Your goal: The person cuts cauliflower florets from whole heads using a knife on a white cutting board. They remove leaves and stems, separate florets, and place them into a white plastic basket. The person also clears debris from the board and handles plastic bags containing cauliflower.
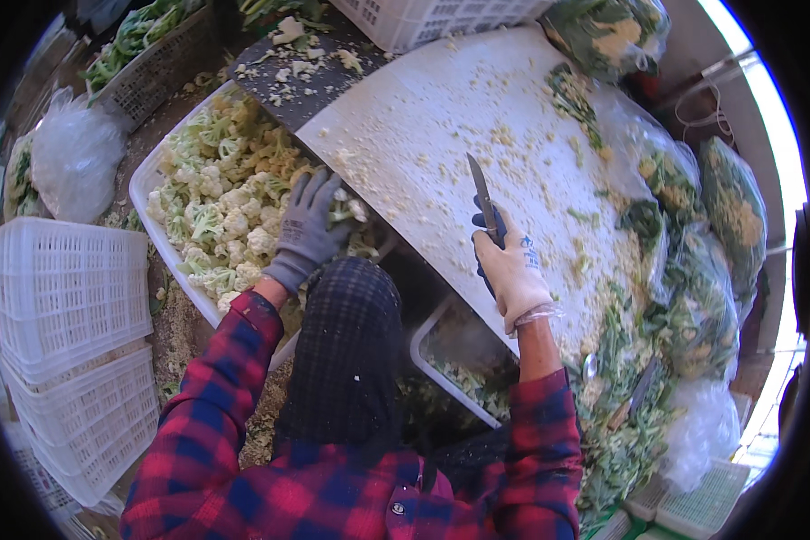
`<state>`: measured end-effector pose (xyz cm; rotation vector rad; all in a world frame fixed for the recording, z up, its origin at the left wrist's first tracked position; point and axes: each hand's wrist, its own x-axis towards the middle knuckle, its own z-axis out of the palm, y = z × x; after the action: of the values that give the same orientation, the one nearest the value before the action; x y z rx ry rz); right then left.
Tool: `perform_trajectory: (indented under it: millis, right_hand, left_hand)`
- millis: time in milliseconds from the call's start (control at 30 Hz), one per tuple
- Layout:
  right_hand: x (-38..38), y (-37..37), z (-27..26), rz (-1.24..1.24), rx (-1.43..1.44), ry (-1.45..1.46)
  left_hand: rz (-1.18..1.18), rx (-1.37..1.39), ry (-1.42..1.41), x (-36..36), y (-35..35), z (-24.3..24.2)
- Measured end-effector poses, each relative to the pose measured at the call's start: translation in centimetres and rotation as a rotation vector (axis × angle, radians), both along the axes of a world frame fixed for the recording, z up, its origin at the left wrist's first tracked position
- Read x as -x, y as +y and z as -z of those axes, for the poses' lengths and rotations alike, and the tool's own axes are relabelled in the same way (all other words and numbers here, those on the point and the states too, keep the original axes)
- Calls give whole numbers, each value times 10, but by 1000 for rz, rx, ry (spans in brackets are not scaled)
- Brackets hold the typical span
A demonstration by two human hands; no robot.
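My left hand, in a grey work glove, rests over cut cauliflower florets heaped in a white plastic tub. One floret shows between its thumb and forefinger; whether the hand grips it is unclear. Above the white tabletop, my right hand wears a cream glove with dark blue on the finger side. It is closed around the handle of a small knife, blade pointing away from me. Small cauliflower crumbs lie scattered across the tabletop.
White plastic crates are stacked at left. Another crate stands at the table's far edge. Bagged cauliflower lines the right side, near a second knife on leaf trimmings. A tub sits below the table edge.
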<state>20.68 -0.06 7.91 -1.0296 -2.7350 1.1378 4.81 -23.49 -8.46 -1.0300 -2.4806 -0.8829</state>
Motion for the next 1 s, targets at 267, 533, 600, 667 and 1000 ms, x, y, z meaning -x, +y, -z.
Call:
perform_trajectory:
  millis: [267,533,600,667,1000]
  right_hand:
    - [-126,22,2,199,104,50]
    - [-151,82,54,105,-496,116]
    - [-146,91,73,83,-564,97]
    - [-146,88,86,9,-612,195]
    - [-146,82,93,45,-707,-4]
  left_hand:
    - [-319,-5,-361,32,-85,-30]
    - [205,-327,-1101,-75,-32,-108]
    - [304,-353,-1236,-96,-1,-76]
    - [295,-275,-1176,-108,17,-36]
    - [-78,67,-1526,-140,46,156]
